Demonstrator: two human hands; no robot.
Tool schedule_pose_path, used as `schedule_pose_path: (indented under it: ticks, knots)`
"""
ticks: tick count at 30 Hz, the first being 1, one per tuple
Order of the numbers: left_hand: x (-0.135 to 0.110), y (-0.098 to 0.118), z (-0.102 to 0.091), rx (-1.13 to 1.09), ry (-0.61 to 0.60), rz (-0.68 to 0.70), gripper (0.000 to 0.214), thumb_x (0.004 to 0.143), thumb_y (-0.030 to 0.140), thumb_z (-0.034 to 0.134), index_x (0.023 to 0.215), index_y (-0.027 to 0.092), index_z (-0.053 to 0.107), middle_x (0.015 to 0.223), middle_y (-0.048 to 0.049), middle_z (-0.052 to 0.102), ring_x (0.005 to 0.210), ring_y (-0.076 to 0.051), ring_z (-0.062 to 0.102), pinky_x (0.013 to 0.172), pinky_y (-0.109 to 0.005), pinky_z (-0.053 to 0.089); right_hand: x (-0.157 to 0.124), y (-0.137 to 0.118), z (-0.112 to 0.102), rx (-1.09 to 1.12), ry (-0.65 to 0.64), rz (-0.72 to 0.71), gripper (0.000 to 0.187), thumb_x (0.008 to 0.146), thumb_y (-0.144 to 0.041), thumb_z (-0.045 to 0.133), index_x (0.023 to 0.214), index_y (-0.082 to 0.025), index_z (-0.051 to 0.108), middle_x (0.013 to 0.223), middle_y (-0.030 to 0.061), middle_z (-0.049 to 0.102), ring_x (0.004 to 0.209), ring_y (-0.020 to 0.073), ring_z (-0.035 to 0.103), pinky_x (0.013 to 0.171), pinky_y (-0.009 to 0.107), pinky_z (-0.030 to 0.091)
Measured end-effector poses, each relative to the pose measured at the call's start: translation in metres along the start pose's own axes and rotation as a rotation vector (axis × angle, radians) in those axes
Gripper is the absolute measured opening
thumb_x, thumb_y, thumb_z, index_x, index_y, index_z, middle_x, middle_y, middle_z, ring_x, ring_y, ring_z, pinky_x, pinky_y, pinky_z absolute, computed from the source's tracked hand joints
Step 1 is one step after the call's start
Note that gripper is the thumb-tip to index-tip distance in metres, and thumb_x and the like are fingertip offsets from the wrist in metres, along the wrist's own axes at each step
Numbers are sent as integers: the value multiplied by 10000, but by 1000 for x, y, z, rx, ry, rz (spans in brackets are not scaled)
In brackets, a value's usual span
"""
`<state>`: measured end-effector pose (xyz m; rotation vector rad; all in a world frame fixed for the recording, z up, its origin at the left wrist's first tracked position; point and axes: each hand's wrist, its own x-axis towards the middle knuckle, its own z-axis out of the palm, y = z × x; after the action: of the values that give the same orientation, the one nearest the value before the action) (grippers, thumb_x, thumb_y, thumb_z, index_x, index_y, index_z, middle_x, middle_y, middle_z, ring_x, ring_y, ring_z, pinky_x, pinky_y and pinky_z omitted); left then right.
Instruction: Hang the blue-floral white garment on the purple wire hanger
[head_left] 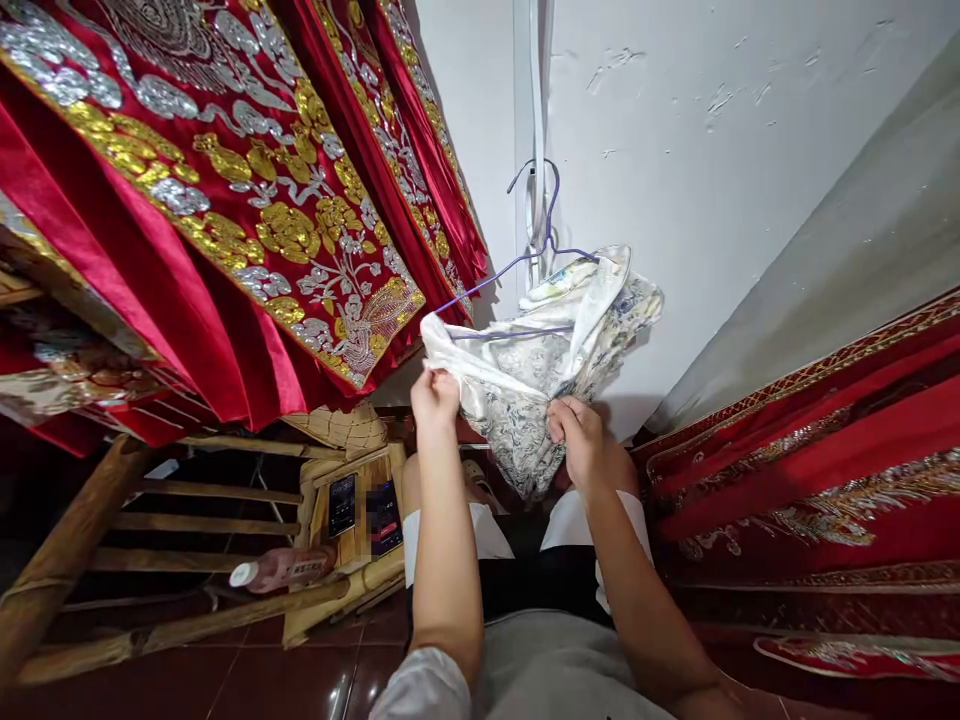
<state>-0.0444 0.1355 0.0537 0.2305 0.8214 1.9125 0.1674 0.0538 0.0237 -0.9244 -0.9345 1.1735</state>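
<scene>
A white garment with a grey-blue print (pixel 540 370) hangs bunched on a purple wire hanger (pixel 525 260) against the white wall. My left hand (pixel 435 395) pinches the garment's left edge, fingers closed on the cloth. My right hand (pixel 577 440) grips a fold of the same garment lower down on the right. The hanger's hook is caught on a white cord (pixel 538 120) running up the wall.
Red robes with gold and silver embroidery (pixel 225 200) hang at the upper left; more red embroidered cloth (pixel 810 480) lies at the right. A bamboo chair (pixel 187 540) at the lower left holds two phones (pixel 364 512) and a pink bottle (pixel 285 568). The floor is dark red tile.
</scene>
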Motion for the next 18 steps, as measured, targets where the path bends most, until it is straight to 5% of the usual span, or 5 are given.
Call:
schedule_pose_path:
  ticks: [4, 8, 13, 16, 18]
  knots:
    - [-32, -48, -16, 17, 19, -99, 100, 877, 132, 623, 910, 121, 716, 793, -64, 728, 774, -154, 719, 776, -233, 552, -13, 0, -13, 115, 35, 31, 354, 775, -482, 751, 614, -238, 552, 451, -71, 345, 426, 100, 296, 446, 274, 248]
    - [-53, -72, -27, 205, -43, -71, 120, 724, 209, 783, 800, 136, 725, 776, -27, 730, 698, -138, 661, 685, -228, 504, -18, -10, -29, 105, -7, 125, 337, 758, -474, 748, 611, -241, 553, 444, -62, 359, 438, 107, 292, 461, 275, 233]
    - [-70, -66, -29, 264, -125, -45, 343, 611, 376, 904, 765, 150, 698, 706, 15, 665, 625, -102, 577, 628, -204, 446, -21, -27, -47, -127, -251, 310, 414, 752, -474, 734, 525, -236, 482, 438, -66, 311, 439, 96, 254, 489, 289, 193]
    - [-86, -55, -21, 253, -297, -56, 429, 659, 509, 894, 786, 169, 666, 720, 19, 625, 628, -104, 558, 642, -215, 451, -23, -33, -54, -351, -471, 470, 432, 768, -458, 770, 522, -235, 493, 450, -59, 322, 462, 103, 219, 507, 311, 199]
    - [-101, -48, -15, 309, -444, -24, 414, 744, 546, 844, 809, 178, 668, 748, 13, 612, 651, -110, 547, 661, -223, 453, -23, -31, -52, -381, -441, 428, 403, 810, -493, 763, 581, -238, 553, 485, -40, 398, 482, 127, 286, 529, 329, 273]
